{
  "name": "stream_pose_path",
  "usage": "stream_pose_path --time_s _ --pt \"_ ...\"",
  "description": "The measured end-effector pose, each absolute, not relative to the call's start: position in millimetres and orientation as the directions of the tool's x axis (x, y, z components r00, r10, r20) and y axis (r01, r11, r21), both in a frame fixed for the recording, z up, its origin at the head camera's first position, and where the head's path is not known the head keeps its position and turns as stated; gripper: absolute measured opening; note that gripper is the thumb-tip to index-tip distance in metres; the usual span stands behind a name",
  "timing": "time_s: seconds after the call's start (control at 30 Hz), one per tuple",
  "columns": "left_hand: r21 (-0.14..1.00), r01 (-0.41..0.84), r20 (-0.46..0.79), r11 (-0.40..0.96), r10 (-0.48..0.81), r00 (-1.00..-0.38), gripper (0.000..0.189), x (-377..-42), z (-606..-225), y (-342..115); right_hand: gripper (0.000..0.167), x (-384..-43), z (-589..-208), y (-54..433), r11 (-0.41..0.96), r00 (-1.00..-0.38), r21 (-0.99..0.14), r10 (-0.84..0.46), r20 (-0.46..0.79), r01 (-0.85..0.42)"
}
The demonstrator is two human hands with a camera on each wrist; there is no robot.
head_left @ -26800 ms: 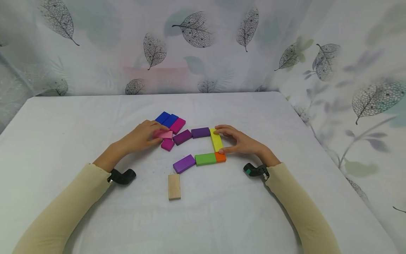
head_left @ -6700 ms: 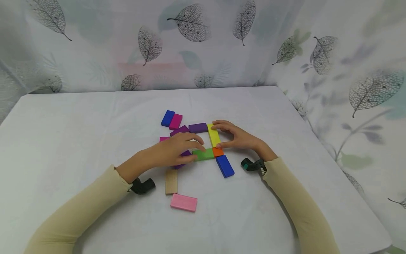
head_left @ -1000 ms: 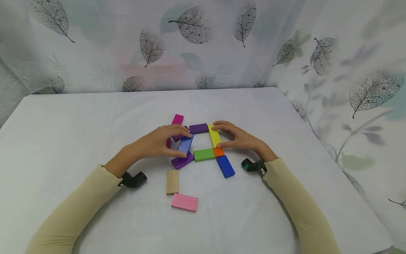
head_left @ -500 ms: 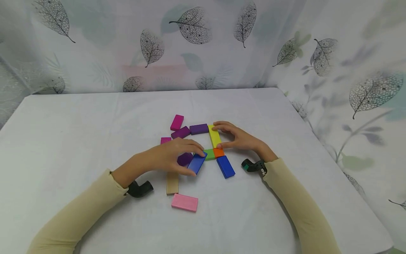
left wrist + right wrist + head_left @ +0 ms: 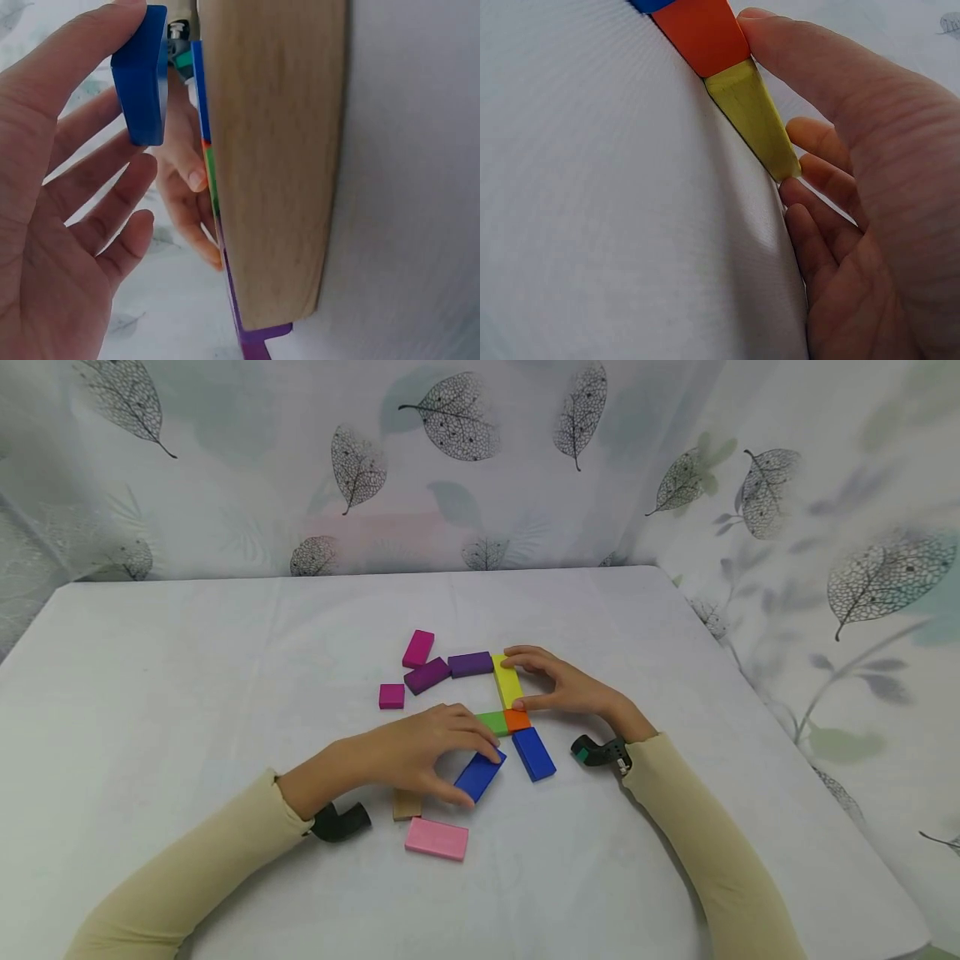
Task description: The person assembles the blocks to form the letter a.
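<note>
Blue block [image 5: 481, 777] pinched between thumb and fingers, the left hand [image 5: 420, 746] hangs above the white table [image 5: 630, 868]. Just right of that grip lies a second blue block [image 5: 534, 754]; partly hidden below the hand is a wooden block [image 5: 407, 806]. Farther right, the right hand [image 5: 567, 687] grasps a yellow block [image 5: 507, 685] between thumb and fingers.

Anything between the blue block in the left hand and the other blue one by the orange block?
Nothing visible: in the head view, only bare white tabletop shows between the held blue block and the resting blue block.
</note>
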State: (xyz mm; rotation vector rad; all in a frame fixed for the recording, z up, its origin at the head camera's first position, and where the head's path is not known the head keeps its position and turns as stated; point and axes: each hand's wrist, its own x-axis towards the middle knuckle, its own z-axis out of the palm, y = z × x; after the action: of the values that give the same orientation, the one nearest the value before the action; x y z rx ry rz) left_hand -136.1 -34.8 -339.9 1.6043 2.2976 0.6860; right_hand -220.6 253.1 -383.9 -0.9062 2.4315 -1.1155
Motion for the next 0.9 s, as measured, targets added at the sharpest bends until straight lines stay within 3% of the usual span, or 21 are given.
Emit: stream_pose_path --time_s 0.37,0.9 --pt "0.634 0.694 -0.147 0.342 0.934 -0.325 0.047 -129 -347 -28 0.060 -221 -384 254 0.482 -0.747 -0.772 -0.665 -0.013 -0.416" --pt "0.656 0.716 -0.064 0.240 0.962 -0.264 0.034 -127 -353 -27 0.061 -220 -383 253 0.496 -0.755 -0.767 -0.655 -0.023 -0.407"
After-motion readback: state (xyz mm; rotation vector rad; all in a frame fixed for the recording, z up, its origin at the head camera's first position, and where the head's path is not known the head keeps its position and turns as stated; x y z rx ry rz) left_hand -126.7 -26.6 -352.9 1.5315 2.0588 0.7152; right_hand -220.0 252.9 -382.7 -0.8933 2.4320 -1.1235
